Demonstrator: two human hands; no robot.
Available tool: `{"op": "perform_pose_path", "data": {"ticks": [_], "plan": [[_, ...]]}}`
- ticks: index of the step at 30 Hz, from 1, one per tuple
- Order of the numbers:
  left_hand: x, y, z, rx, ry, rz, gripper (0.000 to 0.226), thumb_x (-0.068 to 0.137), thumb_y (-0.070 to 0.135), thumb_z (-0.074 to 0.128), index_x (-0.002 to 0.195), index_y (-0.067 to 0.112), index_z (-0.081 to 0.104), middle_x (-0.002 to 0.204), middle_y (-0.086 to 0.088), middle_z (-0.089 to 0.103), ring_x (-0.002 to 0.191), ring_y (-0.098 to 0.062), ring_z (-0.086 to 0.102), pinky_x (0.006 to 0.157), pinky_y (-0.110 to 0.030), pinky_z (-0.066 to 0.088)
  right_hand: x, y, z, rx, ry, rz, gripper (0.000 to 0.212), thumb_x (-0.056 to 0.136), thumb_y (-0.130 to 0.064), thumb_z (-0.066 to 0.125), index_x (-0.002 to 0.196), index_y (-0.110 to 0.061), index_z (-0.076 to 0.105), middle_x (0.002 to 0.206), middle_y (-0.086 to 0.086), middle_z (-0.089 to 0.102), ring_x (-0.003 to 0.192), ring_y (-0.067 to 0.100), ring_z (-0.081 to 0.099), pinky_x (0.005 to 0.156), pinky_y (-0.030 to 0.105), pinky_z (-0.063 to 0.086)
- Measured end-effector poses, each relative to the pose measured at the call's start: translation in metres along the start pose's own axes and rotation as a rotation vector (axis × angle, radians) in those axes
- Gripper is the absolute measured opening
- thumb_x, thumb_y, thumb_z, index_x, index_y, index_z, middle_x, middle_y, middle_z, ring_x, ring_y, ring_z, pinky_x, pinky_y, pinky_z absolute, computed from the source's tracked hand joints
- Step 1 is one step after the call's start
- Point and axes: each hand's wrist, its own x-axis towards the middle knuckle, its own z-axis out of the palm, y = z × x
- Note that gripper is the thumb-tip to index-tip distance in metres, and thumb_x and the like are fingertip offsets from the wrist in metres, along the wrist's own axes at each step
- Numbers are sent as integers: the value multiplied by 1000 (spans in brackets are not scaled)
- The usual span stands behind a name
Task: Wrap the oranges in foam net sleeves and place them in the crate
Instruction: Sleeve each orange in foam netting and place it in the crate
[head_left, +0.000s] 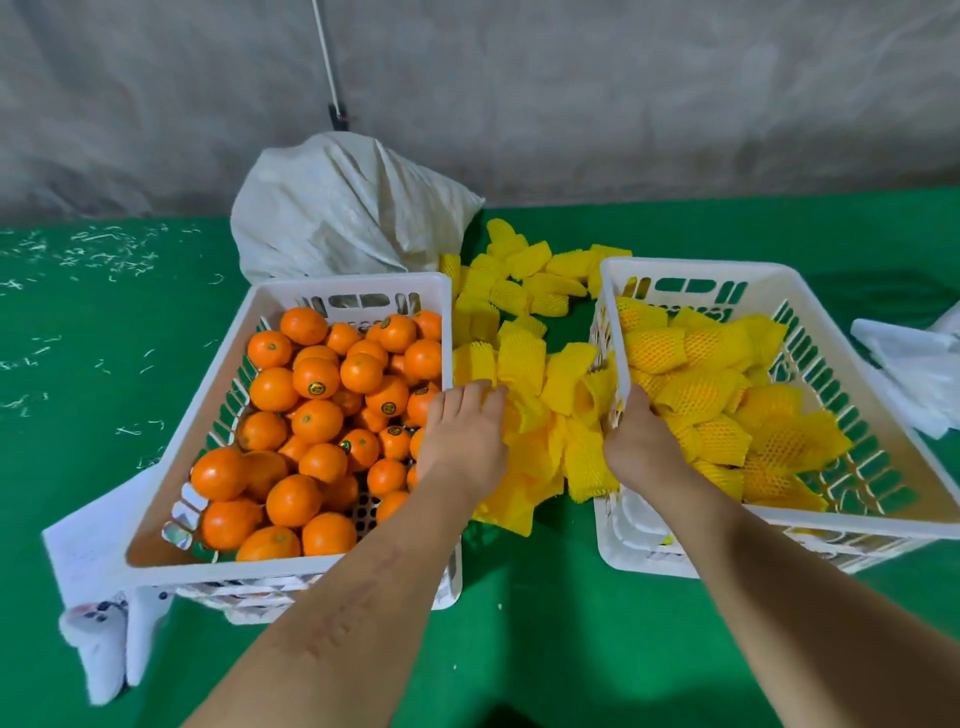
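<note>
1. We see a fruit-packing workplace: white plastic crates (358, 291) of loose oranges (316, 421).
2. We see piled foam net sleeves (524, 358), a bulky sack (337, 208), and a green-covered worktop (519, 623).

Bright, even overhead light — soft shadows only. Strong wide-angle bowing at edges, corners soft. Slight compression blur overall; faint sheen on round glossy orange fruits (316, 378).

The left hand (464, 441) rested its fingers (480, 395) on the yellow foam sleeves (524, 364), bare oranges (317, 415) just left of them. The right hand (644, 447) gripped the crate rim (615, 364); wrapped oranges (727, 395) lay beyond its fingertips.
</note>
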Motion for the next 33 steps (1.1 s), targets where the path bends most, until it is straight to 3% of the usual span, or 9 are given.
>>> {"op": "perform_pose_path", "data": {"ticks": [6,10,13,17,20,23,26,31,33], "plan": [[6,-1,4,33,15,48,48,104,29,53,152,31,47,138,-1,51,130,-30,45,112,-44,24,-19,16,-2,-133,4,-77,76,101,-11,55,162,-14,10,104,17,66,81,32,64,70,36,51],[11,-8,11,-53,77,57,32,103,41,56,134,37,63,136,4,50,128,-25,47,106,-40,20,-44,36,-7,-163,-22,-134,72,102,-11,54,162,-14,14,60,-2,49,48,11,45,43,25,23],[11,-10,13,-158,159,47,29,102,43,60,130,36,66,131,7,56,124,-22,52,105,-39,21,-58,39,-12,-128,-61,-132,70,103,-15,53,163,-16,16,68,4,60,55,16,52,45,25,28],[8,-8,8,-342,233,63,32,98,43,71,125,25,67,116,4,65,104,-21,62,96,-41,36,-60,18,-12,-142,240,-424,52,93,-40,68,138,-19,52,126,5,56,115,28,49,94,44,44],[-1,-7,2,-586,255,96,30,95,32,76,119,21,62,109,8,58,88,-12,55,73,-38,48,-53,-29,-1,5,45,-387,41,86,-74,53,97,-35,54,92,-18,58,93,8,50,81,34,38],[-11,-6,2,-761,299,52,27,95,24,75,115,21,59,104,12,54,86,-7,50,70,-32,45,-48,-63,19,498,-227,-250,21,93,-54,62,88,-34,59,80,-22,66,75,-3,62,63,22,44],[-20,-3,4,-973,290,18,30,91,31,77,114,24,60,97,8,58,88,-12,56,73,-33,49,-47,-69,28,632,-164,-311,21,93,-25,55,104,-37,68,98,-19,72,89,1,67,76,27,54],[-20,-2,2,-1125,284,-34,16,97,40,70,104,27,63,90,12,61,80,-5,56,70,-27,48,-42,-68,22,671,-63,-356,26,92,-26,50,72,-39,58,62,-18,56,54,0,47,49,12,35],[-20,-2,3,-1163,310,-62,13,101,37,66,99,25,64,82,13,60,75,-7,53,67,-26,44,-39,-64,19,667,2,-363,23,93,-28,51,70,-29,51,58,-9,46,51,6,37,48,25,32]]}}
